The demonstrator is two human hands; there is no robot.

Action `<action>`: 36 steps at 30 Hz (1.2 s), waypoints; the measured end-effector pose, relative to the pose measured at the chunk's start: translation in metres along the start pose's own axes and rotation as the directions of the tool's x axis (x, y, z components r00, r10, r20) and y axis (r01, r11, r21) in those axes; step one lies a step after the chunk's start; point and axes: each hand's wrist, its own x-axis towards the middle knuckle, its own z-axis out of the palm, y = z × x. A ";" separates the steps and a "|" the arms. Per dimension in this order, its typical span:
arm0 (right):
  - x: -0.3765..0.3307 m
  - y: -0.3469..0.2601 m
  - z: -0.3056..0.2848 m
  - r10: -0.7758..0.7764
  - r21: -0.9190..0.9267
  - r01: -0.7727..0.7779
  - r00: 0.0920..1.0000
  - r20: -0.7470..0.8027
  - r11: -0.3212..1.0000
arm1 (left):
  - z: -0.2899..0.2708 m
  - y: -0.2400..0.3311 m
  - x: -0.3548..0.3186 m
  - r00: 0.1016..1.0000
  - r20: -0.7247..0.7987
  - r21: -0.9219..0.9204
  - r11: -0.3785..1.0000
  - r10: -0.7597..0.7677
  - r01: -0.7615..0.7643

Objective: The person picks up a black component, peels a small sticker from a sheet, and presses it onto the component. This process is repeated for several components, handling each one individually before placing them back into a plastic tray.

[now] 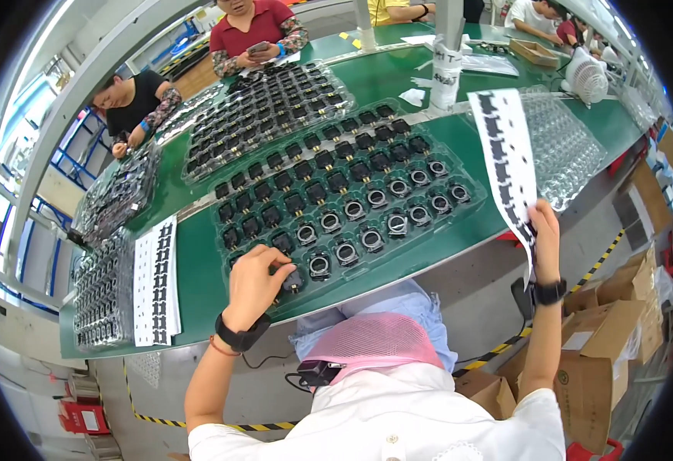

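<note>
My right hand (545, 237) is closed on the lower end of a long white backing sheet (515, 165) with rows of black die-cut stickers, held up off the table's right side. Over the near left corner of a clear plastic tray (459, 223), my left hand (255, 278) has its fingers bent and drawn together. Just under the fingertips sits a small black part (293, 283); whether they grip it or some small piece is hidden. Inside the tray are rows of small parts: black-faced ones at the left and back, silver-ringed ones (371, 240) toward the front and right.
More sticker sheets (146, 284) lie left, beside another filled tray (102, 300). Beyond stands a stack of filled trays (275, 107); empty clear trays (563, 142) are at the right. A post (445, 73) and a white fan (586, 77) rise behind. Co-workers sit across the green table.
</note>
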 end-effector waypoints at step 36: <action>0.152 -0.035 0.103 -0.196 -0.250 0.230 0.968 0.154 0.940 | -0.049 0.021 0.027 0.955 0.286 0.182 0.983 -0.073 0.021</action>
